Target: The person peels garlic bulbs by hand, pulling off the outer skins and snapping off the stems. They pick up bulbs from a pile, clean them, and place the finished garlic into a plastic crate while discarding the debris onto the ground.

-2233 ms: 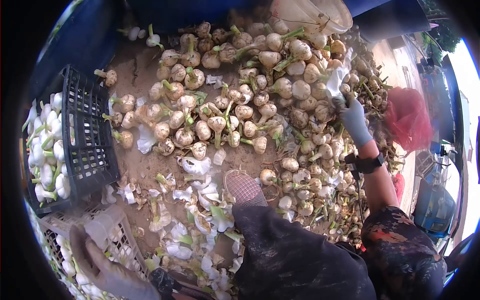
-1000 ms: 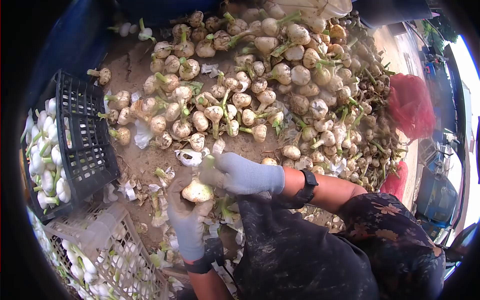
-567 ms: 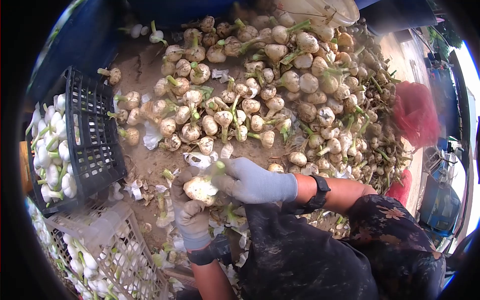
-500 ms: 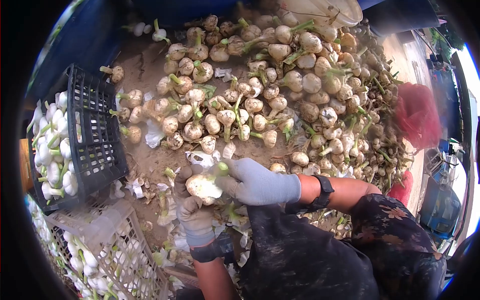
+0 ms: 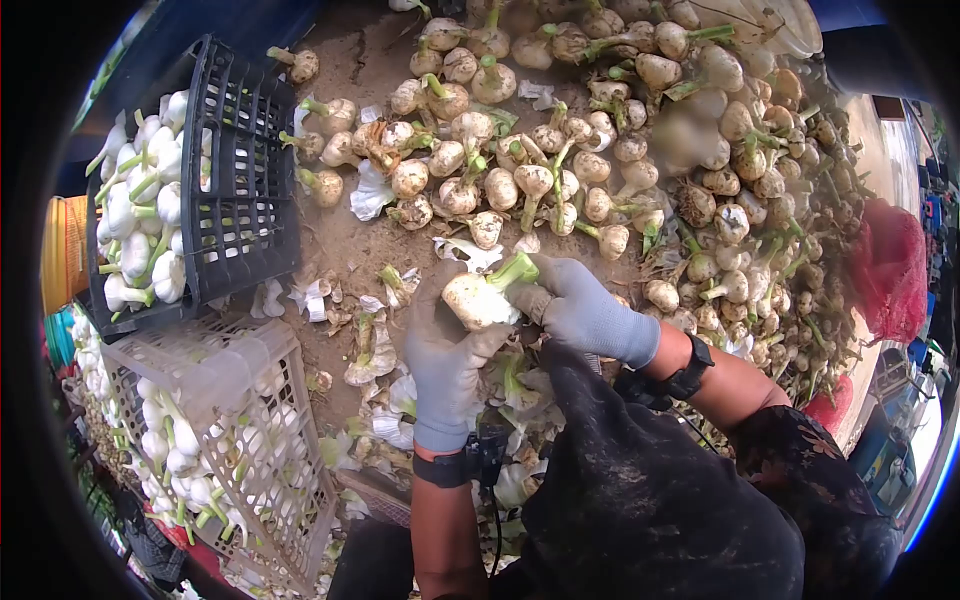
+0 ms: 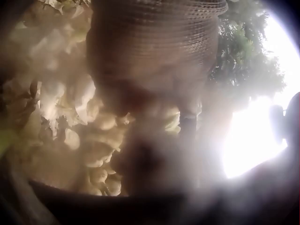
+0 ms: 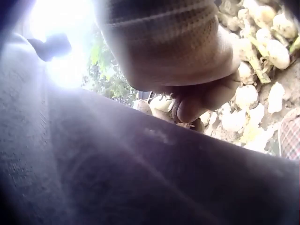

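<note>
In the head view my gloved left hand (image 5: 440, 375) holds a garlic bulb (image 5: 473, 303) from the side and below, its fingers curled round it. A short, thick green stem stub points up and right. Part of the bulb is dirty tan, while clean white shows below the stem. My gloved right hand (image 5: 598, 318) grips at the stem side, with thumb and fingers against the garlic. Both wrist views are blurred and mostly filled by glove (image 6: 154, 56) and dark cloth (image 7: 117, 159); the held bulb cannot be made out there.
Unpeeled garlic (image 5: 535, 180) lies spread on the ground, piled deeper at the right. A black crate (image 5: 245, 190) and a white crate (image 5: 290, 450) at the left contain cleaned white garlic. Loose skins (image 5: 390, 425) litter the ground by the hands. Red netting (image 5: 890, 270) lies far right.
My right hand came from the heap and my left hand from the white crate to meet on one garlic bulb. More of its white surface now shows. The head view has turned left.
</note>
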Tool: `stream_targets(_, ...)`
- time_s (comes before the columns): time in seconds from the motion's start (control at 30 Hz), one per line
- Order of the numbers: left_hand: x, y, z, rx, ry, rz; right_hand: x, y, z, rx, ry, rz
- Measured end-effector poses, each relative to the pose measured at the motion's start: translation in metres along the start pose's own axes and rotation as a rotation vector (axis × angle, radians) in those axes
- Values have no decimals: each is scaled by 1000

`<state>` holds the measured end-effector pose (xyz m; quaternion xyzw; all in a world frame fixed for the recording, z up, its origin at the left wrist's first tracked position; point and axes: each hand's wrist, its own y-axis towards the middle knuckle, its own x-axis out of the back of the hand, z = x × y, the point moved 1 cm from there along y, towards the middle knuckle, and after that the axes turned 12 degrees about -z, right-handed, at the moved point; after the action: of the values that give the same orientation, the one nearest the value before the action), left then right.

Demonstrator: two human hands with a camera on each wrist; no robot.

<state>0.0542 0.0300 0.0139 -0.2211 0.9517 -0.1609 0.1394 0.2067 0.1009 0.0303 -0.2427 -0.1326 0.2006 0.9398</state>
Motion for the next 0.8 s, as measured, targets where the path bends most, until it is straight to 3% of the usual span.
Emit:
stream_targets(0.03, 4, -1, 2, 74, -149, -9, 1, 1, 1, 186, -196, 11)
stream_targets(0.07, 7, -3, -1, 194, -313, -40, 2, 1, 2, 177, -190, 13)
stream_targets(0.1, 9, -3, 0, 198, -310, -43, 3, 3, 5, 314, -436, 33)
stream_targets(0.13, 10, 0, 4, 322, -441, -147, 4, 5, 6, 455, -686, 52)
stream_targets(0.17, 11, 3, 8, 446, -573, -251, 6, 6, 5, 456, -688, 55)
stream_targets(0.23, 9, 4, 6, 420, -472, -240, 9, 9, 6, 655, -624, -26)
stream_targets(0.27, 1, -1, -5, 271, -388, -129, 7, 11, 7, 657, -624, -22)
stream_targets(0.3, -7, -5, -13, 126, -300, -16, 5, 12, 5, 381, -424, -10)
stream_targets(0.33, -13, -7, -13, 13, -143, -91, 1, 11, 2, 106, -220, 5)
stream_targets(0.47, 6, 1, -10, 57, -122, -116, -16, 13, -15, 149, 152, 77)
stream_targets(0.5, 7, 0, -10, 62, -122, -114, -12, 15, -12, 145, 152, 74)
stream_targets(0.57, 10, -3, -10, 60, -73, -96, -7, 18, -6, -41, 92, 187)
stream_targets(0.63, 15, -5, -5, 99, -129, -80, -7, 16, 2, -35, 40, 191)
stream_targets(0.7, 14, -9, -4, 139, -191, -62, -5, 16, 10, 333, -574, 129)
stream_targets(0.73, 11, -12, -3, 232, -274, -96, -5, 16, 10, 333, -576, 129)
stream_targets(0.8, 11, -11, 4, 437, -530, -116, -8, 17, 11, 693, -893, 77)
